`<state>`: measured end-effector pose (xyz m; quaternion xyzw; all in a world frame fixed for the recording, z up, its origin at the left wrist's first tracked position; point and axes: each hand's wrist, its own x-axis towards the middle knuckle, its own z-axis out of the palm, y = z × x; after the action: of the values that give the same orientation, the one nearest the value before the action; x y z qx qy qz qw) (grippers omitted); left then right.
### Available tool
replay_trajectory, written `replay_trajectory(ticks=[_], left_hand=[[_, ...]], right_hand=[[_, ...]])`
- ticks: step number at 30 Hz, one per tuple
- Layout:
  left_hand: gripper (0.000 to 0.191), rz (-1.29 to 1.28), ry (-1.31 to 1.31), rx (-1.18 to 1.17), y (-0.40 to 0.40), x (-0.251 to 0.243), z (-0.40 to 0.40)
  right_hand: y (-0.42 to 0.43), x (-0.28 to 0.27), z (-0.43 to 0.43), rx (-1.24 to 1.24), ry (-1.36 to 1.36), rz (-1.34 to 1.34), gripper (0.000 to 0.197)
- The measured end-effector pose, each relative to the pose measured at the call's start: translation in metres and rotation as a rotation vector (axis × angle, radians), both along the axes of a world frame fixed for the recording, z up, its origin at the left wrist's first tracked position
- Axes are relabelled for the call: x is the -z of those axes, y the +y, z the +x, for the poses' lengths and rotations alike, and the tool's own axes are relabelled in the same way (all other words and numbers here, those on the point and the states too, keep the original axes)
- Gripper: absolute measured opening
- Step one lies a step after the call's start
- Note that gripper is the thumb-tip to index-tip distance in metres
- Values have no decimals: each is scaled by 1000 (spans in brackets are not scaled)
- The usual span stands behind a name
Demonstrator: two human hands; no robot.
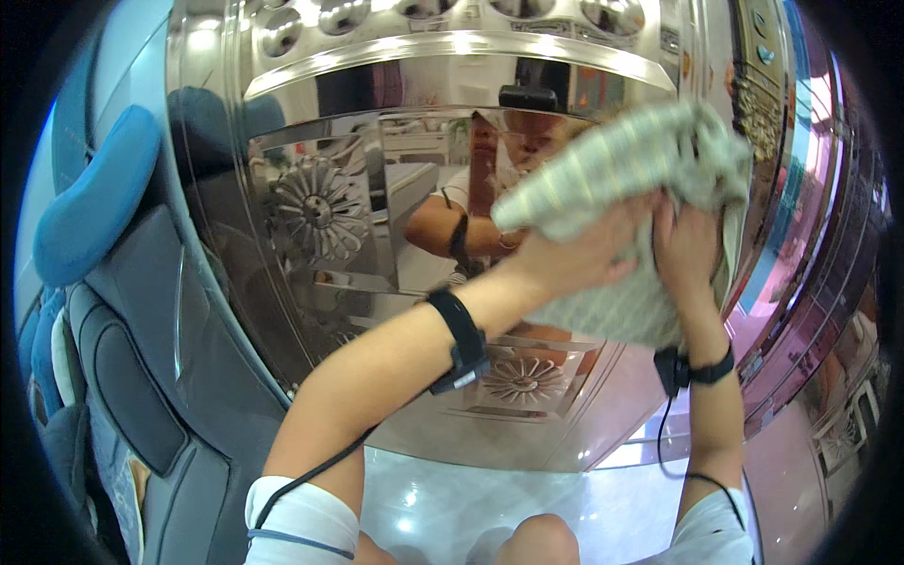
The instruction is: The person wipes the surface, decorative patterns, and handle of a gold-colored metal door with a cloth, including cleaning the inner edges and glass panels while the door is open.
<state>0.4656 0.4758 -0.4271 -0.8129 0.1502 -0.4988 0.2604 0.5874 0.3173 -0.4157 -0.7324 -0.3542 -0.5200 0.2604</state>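
Note:
A pale green striped cloth (607, 169) hangs bunched and folded in front of a mirrored panel, blurred by motion. My left hand (583, 247) grips it, the thumb lying over the cloth's lower part. Close beside, my right hand (685, 247) holds the cloth near its right edge. Some fingertips of both hands are hidden in the folds. Behind the cloth, the mirrored panel (424, 261) carries petal-shaped flower ornaments, including one at the left (319, 207) and one lower down (525, 381). It reflects my arm and parts of the room.
On the left stand a grey upholstered seat (134, 360) and a blue padded headrest (99, 198). A shiny metal frame with round recesses (519, 6) runs along the top. Decorated panels (759, 106) line the right side. Below lies a glossy pale floor (438, 487).

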Motion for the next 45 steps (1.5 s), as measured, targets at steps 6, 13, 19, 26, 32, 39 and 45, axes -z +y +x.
replay_trajectory(ticks=[6, 13, 19, 26, 32, 39, 45], left_hand=[[48, -287, 80, 333, 1, 166, -12], [57, 96, 427, 142, 17, 122, -38], [62, -9, -21, 145, 38, -40, -36], [48, 125, -441, 184, 57, -156, -52], [38, 74, -425, 318, 89, -175, -77], [37, -11, -640, 98, 175, -181, -142], [55, 18, -729, -168, 239, -151, -251]], right_hand=[[-20, 196, -24, -17, 225, -81, 57], [-6, 181, -23, -325, 418, -127, 66], [34, -44, -2, -177, -257, -112, 40], [77, -185, -22, -158, -571, 135, 36], [97, -214, -32, -94, -717, 80, 34], [195, -252, -121, 48, -659, 36, 38], [308, -247, -237, -430, -488, -43, 44]])
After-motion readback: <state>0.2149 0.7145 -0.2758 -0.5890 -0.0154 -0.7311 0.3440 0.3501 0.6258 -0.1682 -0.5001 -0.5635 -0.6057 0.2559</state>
